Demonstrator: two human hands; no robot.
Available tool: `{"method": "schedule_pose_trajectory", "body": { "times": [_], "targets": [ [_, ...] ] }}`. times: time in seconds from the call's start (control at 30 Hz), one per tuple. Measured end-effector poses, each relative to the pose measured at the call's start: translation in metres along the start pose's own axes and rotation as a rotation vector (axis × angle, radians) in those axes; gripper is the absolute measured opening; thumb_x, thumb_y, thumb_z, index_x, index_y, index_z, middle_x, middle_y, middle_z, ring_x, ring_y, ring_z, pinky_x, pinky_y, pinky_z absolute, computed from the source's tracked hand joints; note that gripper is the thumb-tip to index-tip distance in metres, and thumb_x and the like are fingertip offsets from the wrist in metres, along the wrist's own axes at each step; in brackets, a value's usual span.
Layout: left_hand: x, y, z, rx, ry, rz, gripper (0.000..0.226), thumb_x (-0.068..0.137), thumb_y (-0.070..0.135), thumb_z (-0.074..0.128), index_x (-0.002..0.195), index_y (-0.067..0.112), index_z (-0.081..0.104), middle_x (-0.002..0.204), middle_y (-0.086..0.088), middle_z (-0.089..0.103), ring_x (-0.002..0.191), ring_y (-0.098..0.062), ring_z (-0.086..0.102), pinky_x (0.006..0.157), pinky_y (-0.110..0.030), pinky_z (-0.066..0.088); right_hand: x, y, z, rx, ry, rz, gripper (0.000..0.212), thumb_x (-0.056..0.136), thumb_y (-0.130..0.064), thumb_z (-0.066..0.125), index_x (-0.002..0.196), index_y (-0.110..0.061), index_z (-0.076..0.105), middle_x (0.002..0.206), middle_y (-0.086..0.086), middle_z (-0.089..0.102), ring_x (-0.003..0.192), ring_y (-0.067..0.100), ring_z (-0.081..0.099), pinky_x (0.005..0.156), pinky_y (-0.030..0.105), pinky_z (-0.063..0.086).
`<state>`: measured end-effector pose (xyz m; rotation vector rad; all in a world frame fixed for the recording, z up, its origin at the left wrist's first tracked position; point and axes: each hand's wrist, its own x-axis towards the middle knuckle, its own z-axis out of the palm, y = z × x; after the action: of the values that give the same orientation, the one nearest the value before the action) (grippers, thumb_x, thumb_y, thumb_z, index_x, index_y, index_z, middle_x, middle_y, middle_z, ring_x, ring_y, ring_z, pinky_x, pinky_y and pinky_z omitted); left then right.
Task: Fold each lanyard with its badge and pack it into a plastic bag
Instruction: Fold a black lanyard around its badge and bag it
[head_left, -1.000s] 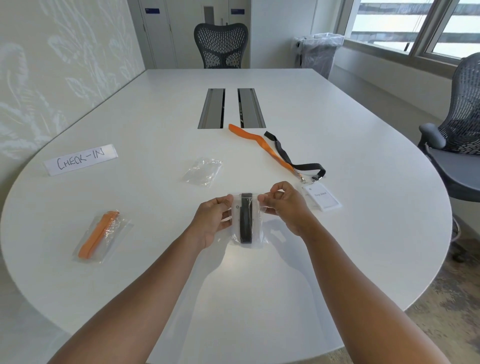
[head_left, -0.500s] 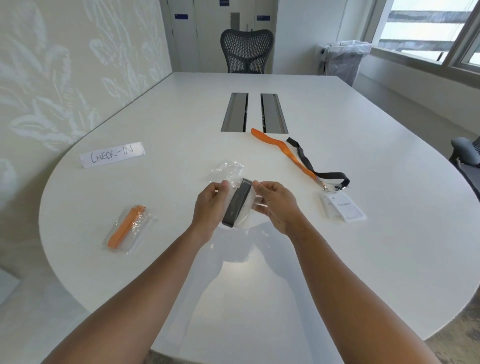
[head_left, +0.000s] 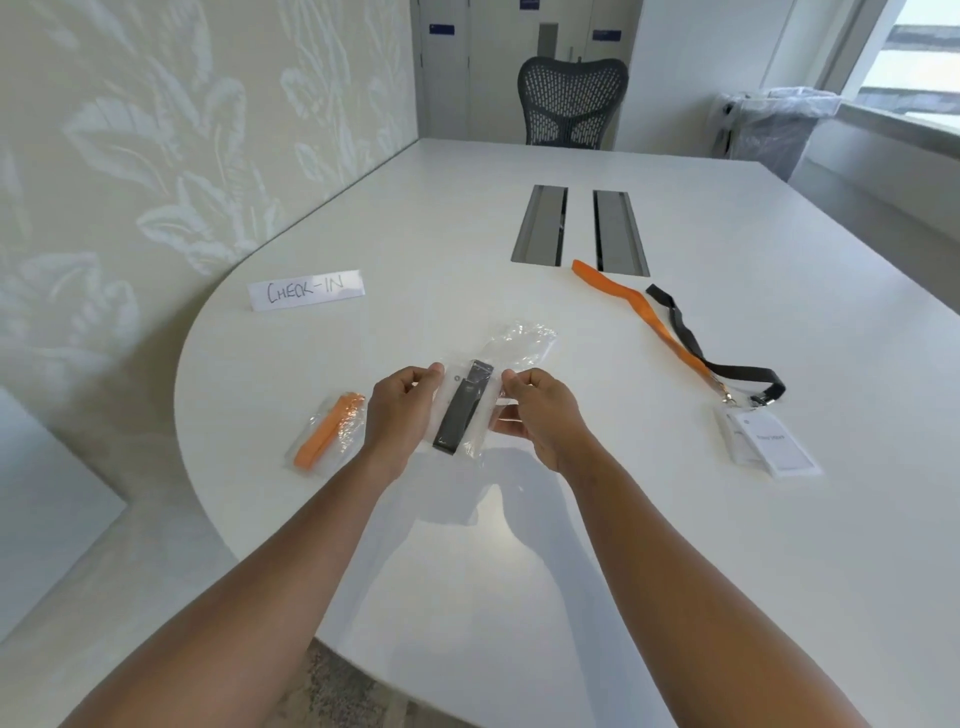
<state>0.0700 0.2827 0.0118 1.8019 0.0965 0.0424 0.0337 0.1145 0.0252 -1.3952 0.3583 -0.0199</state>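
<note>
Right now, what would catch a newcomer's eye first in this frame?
The left hand and right hand holding a clear bag with a folded black lanyard above the white table. Then the loose orange lanyard stretched out to the right, and the handwritten CHECK-IN sign at far left.

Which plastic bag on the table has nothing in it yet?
The crumpled clear bag lying just beyond the hands. The bag at left holds an orange lanyard; the held bag holds a black one.

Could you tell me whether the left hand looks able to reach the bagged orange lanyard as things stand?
Probably yes: the bagged orange lanyard lies just beside the left hand with nothing between them, but that hand would first have to let go of the bag with the black lanyard.
</note>
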Motion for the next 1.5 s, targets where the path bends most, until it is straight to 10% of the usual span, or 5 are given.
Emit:
{"method": "schedule_pose_trajectory", "body": {
  "times": [0.6, 0.93, 1.5],
  "targets": [
    [0.014, -0.019, -0.066, 0.103, 0.032, 0.014, 0.025, 0.091, 0.047, 0.067, 0.089, 0.023, 0.073, 0.083, 0.012, 0.069, 0.075, -0.01, 0.059, 0.067, -0.027, 0.044, 0.006, 0.03, 0.064, -0.059, -0.112, 0.023, 0.02, 0.102, -0.02, 0.054, 0.095, -0.002, 0.055, 0.095, 0.018, 0.071, 0.068, 0.024, 0.072, 0.075, 0.037, 0.063],
    [0.012, -0.042, -0.091, 0.401, 0.169, 0.026, 0.027, 0.091, 0.052, 0.061, 0.093, 0.029, 0.074, 0.079, 0.015, 0.069, 0.083, -0.013, 0.067, 0.074, -0.03, 0.052, 0.017, 0.053, 0.087, -0.581, -0.032, -0.073, 0.029, 0.091, -0.035, 0.067, 0.08, -0.008, 0.064, 0.069, 0.003, 0.065, 0.053, 0.016, 0.059, 0.058, 0.03, 0.054],
    [0.02, -0.015, -0.054, 0.437, 0.188, 0.228, 0.009, 0.089, 0.037, 0.066, 0.094, 0.029, 0.067, 0.086, 0.013, 0.067, 0.083, -0.01, 0.063, 0.071, -0.029, 0.045, 0.024, 0.039, 0.061, -0.747, 0.083, -0.117, 0.028, 0.087, -0.045, 0.065, 0.084, -0.018, 0.06, 0.083, -0.001, 0.072, 0.079, 0.02, 0.068, 0.069, 0.032, 0.053]
  ]
}}
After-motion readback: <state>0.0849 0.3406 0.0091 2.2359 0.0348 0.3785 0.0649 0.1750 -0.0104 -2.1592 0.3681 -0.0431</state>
